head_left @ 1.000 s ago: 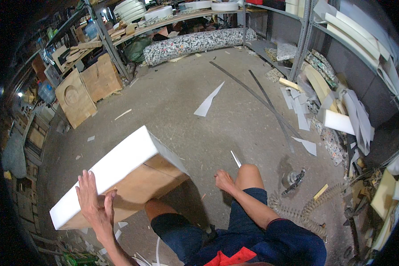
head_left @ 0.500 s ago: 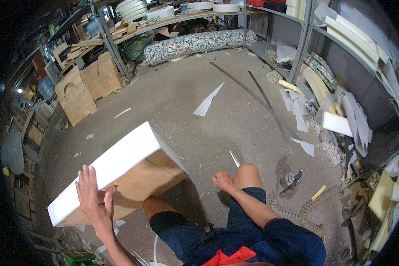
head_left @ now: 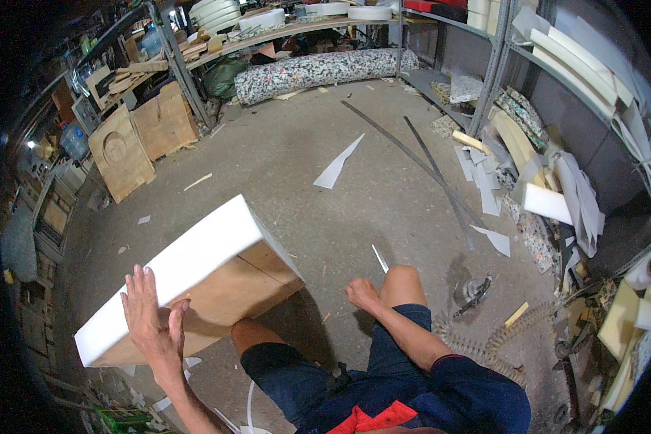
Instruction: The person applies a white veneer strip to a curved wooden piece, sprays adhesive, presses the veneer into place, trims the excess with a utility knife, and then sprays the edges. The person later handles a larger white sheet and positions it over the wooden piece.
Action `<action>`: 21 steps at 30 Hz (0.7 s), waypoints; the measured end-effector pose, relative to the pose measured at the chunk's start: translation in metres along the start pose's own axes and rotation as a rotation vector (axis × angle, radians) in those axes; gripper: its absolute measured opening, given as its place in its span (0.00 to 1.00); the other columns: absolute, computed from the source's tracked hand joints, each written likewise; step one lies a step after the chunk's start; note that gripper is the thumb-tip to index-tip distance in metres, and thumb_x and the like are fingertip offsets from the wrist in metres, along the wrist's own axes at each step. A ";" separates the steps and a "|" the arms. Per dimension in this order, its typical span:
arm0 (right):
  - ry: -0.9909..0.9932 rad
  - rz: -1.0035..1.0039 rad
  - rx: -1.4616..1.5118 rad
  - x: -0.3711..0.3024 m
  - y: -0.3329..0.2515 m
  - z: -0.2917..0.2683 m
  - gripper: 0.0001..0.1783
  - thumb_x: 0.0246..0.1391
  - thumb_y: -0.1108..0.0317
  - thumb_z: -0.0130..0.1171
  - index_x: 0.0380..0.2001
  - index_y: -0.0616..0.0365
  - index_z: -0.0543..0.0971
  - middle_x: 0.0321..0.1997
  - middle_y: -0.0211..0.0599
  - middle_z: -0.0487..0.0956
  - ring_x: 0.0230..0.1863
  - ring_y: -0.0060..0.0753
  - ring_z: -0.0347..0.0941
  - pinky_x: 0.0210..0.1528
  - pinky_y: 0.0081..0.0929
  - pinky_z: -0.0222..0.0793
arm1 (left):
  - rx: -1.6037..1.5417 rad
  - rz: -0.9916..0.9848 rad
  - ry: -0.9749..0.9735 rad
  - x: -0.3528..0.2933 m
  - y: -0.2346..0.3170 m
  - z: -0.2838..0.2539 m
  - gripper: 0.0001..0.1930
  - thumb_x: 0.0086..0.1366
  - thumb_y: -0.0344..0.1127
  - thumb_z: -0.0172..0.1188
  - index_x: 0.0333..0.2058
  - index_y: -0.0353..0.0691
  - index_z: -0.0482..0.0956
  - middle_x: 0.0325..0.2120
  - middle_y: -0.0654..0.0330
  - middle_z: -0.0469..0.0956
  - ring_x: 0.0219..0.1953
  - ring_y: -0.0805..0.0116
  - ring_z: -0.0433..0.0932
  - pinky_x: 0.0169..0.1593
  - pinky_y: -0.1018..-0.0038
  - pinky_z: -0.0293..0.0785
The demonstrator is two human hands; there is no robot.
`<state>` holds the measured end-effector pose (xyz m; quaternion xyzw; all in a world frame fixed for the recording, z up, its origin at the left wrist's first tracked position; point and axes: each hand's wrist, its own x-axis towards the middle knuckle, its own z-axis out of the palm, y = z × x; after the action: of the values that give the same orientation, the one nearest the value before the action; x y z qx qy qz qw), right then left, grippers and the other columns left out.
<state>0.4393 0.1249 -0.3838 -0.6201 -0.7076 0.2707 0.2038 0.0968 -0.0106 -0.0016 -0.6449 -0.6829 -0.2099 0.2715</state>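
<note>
One foam-faced wooden block (head_left: 228,293), slanted at the left knee (head_left: 252,337); left hand (head_left: 152,318) open, laid along its white foam facing (head_left: 202,249); right hand (head_left: 363,294) curled closed beside right knee (head_left: 403,282), contents, if any, hidden.

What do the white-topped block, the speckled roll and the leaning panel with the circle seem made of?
White-topped block: its white top is probably foam, matte and soft-edged; the tan side looks like bare plywood or board, with a straight seam.
Speckled roll: likely rebonded foam, matte, with dark and light flecks.
Leaning panel: apparently unpainted plywood, pale brown and patchy.
</note>
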 end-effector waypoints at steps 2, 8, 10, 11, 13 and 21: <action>-0.018 0.026 -0.009 0.002 0.007 0.008 0.14 0.54 0.66 0.54 0.34 0.67 0.81 0.36 0.63 0.79 0.39 0.68 0.77 0.42 0.56 0.73 | 0.005 -0.012 -0.012 0.000 0.001 -0.001 0.40 0.51 0.41 0.71 0.63 0.44 0.68 0.63 0.53 0.67 0.68 0.52 0.61 0.71 0.53 0.52; -0.025 -0.035 -0.001 0.002 0.012 0.013 0.14 0.51 0.68 0.53 0.34 0.65 0.82 0.37 0.62 0.80 0.41 0.66 0.78 0.45 0.54 0.74 | -0.002 -0.020 -0.015 0.001 0.003 -0.002 0.40 0.51 0.40 0.71 0.64 0.43 0.67 0.63 0.53 0.67 0.68 0.52 0.61 0.71 0.53 0.52; -0.262 0.005 -0.067 0.000 0.006 0.005 0.13 0.50 0.67 0.54 0.32 0.63 0.83 0.35 0.60 0.80 0.40 0.65 0.78 0.44 0.53 0.74 | -0.004 -0.011 -0.010 0.001 0.003 -0.002 0.39 0.51 0.40 0.70 0.63 0.43 0.67 0.63 0.53 0.67 0.68 0.52 0.61 0.71 0.53 0.52; -0.247 0.025 -0.050 -0.002 0.002 0.000 0.13 0.49 0.66 0.54 0.31 0.63 0.83 0.34 0.60 0.81 0.39 0.65 0.79 0.43 0.53 0.75 | 0.006 -0.019 -0.020 0.001 0.002 -0.002 0.39 0.52 0.41 0.70 0.63 0.43 0.68 0.63 0.53 0.67 0.68 0.52 0.61 0.71 0.53 0.52; -0.215 0.066 -0.017 -0.006 -0.007 -0.008 0.13 0.48 0.64 0.56 0.28 0.62 0.84 0.31 0.59 0.81 0.38 0.64 0.79 0.42 0.53 0.75 | 0.002 -0.008 -0.012 0.000 0.002 -0.001 0.39 0.52 0.41 0.70 0.63 0.42 0.68 0.63 0.53 0.67 0.68 0.52 0.61 0.71 0.53 0.52; 0.004 0.079 -0.069 -0.008 -0.020 -0.014 0.15 0.47 0.61 0.55 0.23 0.63 0.82 0.27 0.62 0.79 0.32 0.66 0.78 0.37 0.54 0.74 | 0.000 0.001 -0.004 0.000 0.000 0.000 0.40 0.51 0.40 0.71 0.63 0.43 0.67 0.63 0.54 0.67 0.68 0.52 0.61 0.72 0.53 0.52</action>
<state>0.4343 0.1175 -0.3597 -0.6547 -0.6911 0.2527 0.1728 0.0968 -0.0109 -0.0017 -0.6456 -0.6832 -0.2084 0.2703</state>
